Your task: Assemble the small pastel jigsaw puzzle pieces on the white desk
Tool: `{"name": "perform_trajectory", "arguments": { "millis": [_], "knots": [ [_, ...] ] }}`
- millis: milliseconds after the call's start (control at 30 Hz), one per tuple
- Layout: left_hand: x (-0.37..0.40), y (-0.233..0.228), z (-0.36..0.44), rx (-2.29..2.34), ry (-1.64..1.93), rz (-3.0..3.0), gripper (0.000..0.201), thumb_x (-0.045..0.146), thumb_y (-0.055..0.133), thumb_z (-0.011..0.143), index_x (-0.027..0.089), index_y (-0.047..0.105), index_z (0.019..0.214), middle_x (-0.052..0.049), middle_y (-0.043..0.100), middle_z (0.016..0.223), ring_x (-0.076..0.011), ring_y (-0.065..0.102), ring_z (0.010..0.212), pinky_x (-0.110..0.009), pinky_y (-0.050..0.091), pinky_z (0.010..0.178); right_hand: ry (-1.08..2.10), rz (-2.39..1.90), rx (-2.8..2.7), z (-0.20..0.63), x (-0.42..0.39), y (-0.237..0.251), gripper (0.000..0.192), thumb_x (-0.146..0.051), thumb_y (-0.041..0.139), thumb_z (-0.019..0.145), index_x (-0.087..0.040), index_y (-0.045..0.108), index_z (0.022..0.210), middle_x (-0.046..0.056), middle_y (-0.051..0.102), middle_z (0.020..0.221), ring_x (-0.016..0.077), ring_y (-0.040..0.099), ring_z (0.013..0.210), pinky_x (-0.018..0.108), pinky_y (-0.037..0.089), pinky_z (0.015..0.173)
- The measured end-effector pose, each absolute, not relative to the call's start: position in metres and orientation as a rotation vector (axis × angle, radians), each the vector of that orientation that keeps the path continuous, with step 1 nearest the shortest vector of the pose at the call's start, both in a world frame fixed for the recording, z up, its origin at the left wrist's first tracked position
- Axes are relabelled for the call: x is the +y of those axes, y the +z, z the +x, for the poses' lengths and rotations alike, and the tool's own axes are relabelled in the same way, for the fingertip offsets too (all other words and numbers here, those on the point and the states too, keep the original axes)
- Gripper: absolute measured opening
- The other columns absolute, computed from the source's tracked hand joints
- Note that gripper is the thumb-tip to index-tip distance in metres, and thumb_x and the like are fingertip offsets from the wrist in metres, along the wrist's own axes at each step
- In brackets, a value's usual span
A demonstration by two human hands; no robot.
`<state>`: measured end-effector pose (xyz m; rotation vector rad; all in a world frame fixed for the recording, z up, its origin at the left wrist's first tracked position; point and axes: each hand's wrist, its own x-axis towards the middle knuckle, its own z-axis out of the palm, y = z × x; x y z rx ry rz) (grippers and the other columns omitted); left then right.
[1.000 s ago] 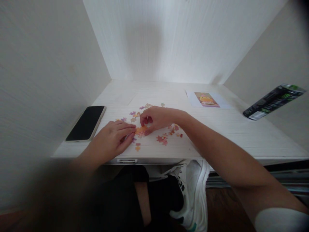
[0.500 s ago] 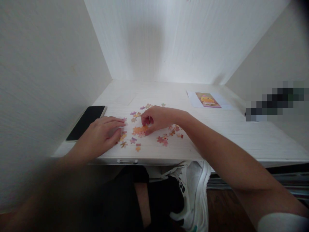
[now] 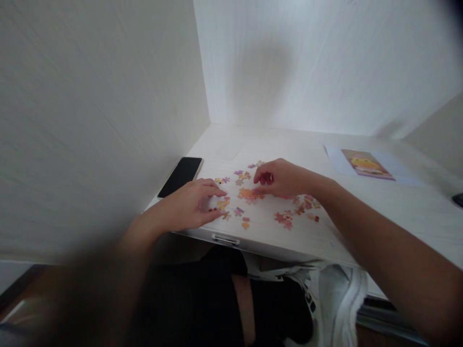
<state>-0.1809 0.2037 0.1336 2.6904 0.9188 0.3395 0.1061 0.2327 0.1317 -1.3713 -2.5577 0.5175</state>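
Head cam: left hand (image 3: 188,208) lies flat on the white desk (image 3: 361,212), fingers loosely spread, fingertips touching a few loose puzzle pieces (image 3: 224,205) near the front edge. Right hand (image 3: 282,177) is curled, thumb and fingers pinched together right beside the joined orange cluster (image 3: 249,194); can't tell if a piece is in the pinch. More pieces are scattered by the right wrist. Phone (image 3: 181,176) sits left, reference picture (image 3: 366,164) far right
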Motion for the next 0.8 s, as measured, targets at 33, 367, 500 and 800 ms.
{"name": "perform_trajectory", "arguments": {
  "millis": [33,367,500,800],
  "knots": [
    [0.204,0.133,-0.182,0.922,0.338,2.69,0.034,0.034,0.063,0.085,0.02,0.068,0.116,-0.009,0.067,0.117,-0.0233,0.062,0.11,-0.037,0.046,0.1,0.481,-1.39,-2.505,0.106,0.233,0.131,0.033,-0.05,0.068,0.077,-0.019,0.072,0.085,0.002,0.068,0.074,0.0128,0.054,0.062,0.027,0.036,0.059],
    [0.213,0.13,-0.18,1.124,0.393,2.634,0.029,0.028,0.052,0.087,0.019,0.071,0.105,-0.006,0.074,0.103,-0.0199,0.067,0.088,-0.031,0.052,0.078,0.227,-1.371,-2.256,0.111,0.24,0.128,0.031,-0.044,0.061,0.085,-0.015,0.071,0.081,0.003,0.065,0.07,0.0107,0.051,0.06,0.026,0.033,0.061],
    [0.21,0.13,-0.177,1.104,0.382,2.692,0.029,0.029,0.051,0.087,0.018,0.071,0.106,-0.007,0.073,0.11,-0.0216,0.067,0.096,-0.034,0.051,0.087,0.213,-1.351,-2.271,0.109,0.238,0.129,0.029,-0.041,0.06,0.086,-0.014,0.071,0.082,0.003,0.066,0.071,0.0106,0.05,0.06,0.025,0.032,0.061],
    [0.205,0.128,-0.167,1.016,0.352,2.73,0.03,0.036,0.052,0.09,0.019,0.069,0.107,-0.006,0.071,0.112,-0.0225,0.064,0.107,-0.036,0.047,0.097,0.169,-1.3,-2.24,0.112,0.24,0.127,0.029,-0.04,0.059,0.086,-0.014,0.069,0.077,0.001,0.063,0.068,0.0095,0.047,0.06,0.026,0.029,0.063]
  ]
}}
